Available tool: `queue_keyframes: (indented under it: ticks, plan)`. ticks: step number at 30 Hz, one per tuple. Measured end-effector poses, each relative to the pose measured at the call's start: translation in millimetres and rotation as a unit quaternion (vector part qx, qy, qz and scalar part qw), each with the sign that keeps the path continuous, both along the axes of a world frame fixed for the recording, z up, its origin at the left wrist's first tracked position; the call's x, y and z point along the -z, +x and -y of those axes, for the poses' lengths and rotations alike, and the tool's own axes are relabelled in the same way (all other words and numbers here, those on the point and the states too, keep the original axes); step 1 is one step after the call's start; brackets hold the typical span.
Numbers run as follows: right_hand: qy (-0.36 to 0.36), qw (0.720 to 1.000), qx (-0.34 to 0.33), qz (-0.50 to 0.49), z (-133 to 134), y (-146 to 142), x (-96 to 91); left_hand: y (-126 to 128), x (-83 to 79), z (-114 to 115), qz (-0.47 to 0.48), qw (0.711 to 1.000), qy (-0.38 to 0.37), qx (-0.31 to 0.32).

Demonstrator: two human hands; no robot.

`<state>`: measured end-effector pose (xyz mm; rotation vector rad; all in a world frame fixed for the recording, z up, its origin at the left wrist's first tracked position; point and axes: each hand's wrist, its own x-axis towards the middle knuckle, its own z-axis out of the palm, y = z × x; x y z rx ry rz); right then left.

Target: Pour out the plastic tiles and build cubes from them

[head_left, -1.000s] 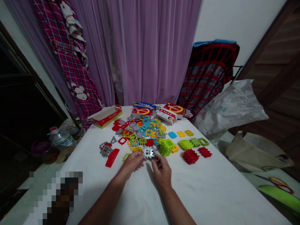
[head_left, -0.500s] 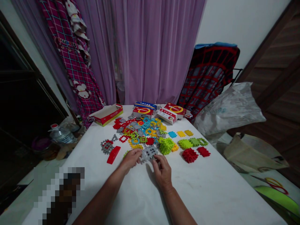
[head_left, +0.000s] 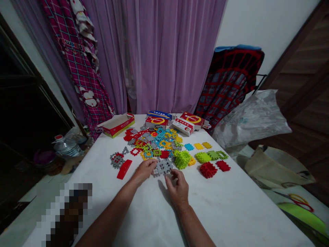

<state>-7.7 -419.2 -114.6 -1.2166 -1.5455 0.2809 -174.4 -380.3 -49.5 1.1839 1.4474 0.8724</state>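
Both my hands meet at a grey block (head_left: 162,167) made of toothed plastic squares, at the near edge of a pile of coloured toothed squares (head_left: 154,142) on the white table (head_left: 231,209). My left hand (head_left: 145,169) grips the block's left side with curled fingers. My right hand (head_left: 177,187) pinches its lower right edge. A green block (head_left: 183,159) sits just right of the grey one. A red block (head_left: 207,169) and a flat red square (head_left: 223,165) lie further right.
A long red piece (head_left: 123,169) and a grey-and-red flat assembly (head_left: 117,160) lie left of my hands. Several red and blue cartons (head_left: 174,122) line the far table edge before a purple curtain. A plastic bag (head_left: 252,118) lies at the right, a water bottle (head_left: 66,146) at the left.
The grey block has been turned in my hands, its lit window face no longer showing. My hands stayed at the same spot by the pile.
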Motion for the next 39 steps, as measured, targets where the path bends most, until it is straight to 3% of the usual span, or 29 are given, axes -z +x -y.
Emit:
queue_keyframes:
  ticks: [7, 12, 14, 21, 28, 39]
  plan:
    - [-0.024, 0.998, 0.042, 0.048, 1, -1, 4.5, 20, 13.3, -1, 0.007, 0.998, 0.041, -0.045]
    - [-0.060, 0.995, 0.081, 0.028, -4, -1, 7.6, 25, 14.9, -1, 0.008, 0.999, 0.029, -0.024]
    - [-0.086, 0.991, 0.103, 0.002, -8, 0, 8.4, 21, 13.4, -5, 0.014, 0.999, 0.033, -0.027]
    - [-0.193, 0.972, 0.136, -0.023, -20, 1, 5.3, -18, 21.5, -12, -0.003, 0.986, 0.092, -0.140]
    - [-0.218, 0.966, 0.137, 0.008, -21, -1, 3.1, -31, 41.7, 1, 0.025, 0.979, 0.118, -0.165]
    - [-0.218, 0.968, 0.121, 0.018, -20, 1, 3.1, -40, 31.1, -12, 0.009, 0.980, 0.128, -0.155]
